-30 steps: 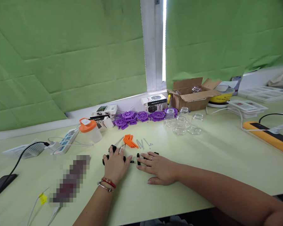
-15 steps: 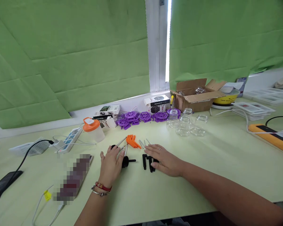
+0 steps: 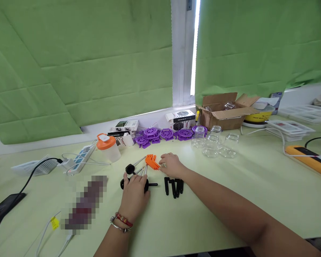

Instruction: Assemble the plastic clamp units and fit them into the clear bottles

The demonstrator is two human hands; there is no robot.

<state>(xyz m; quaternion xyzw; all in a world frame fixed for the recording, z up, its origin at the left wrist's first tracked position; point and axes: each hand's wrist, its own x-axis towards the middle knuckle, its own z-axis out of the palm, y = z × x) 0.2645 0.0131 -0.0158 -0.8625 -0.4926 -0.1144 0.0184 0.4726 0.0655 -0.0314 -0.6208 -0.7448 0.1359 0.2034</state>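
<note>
My left hand (image 3: pixel 135 192) lies palm down over several black round-headed parts with metal rods, its fingers apart and touching them. One black round head (image 3: pixel 130 169) shows just beyond my fingertips. My right hand (image 3: pixel 172 165) is beside a cluster of orange angled pieces (image 3: pixel 151 161), thumb and fingers apart and curved down over thin metal pins that it mostly hides. Nearer me than the right hand, several black L-shaped handles (image 3: pixel 173 187) lie side by side on the table.
Purple wheel-shaped parts (image 3: pixel 167 134) lie along the back, with clear jars (image 3: pixel 210 145) to their right. An open cardboard box (image 3: pixel 227 119) stands behind the jars. At left are an orange-lidded cup (image 3: pixel 108 149), a power strip (image 3: pixel 82 159) and a blurred-out phone-like object (image 3: pixel 87 203).
My right hand has moved forward from the black handles to the metal pins by the orange pieces. My left hand has shifted slightly right and nearer me, uncovering a black round head.
</note>
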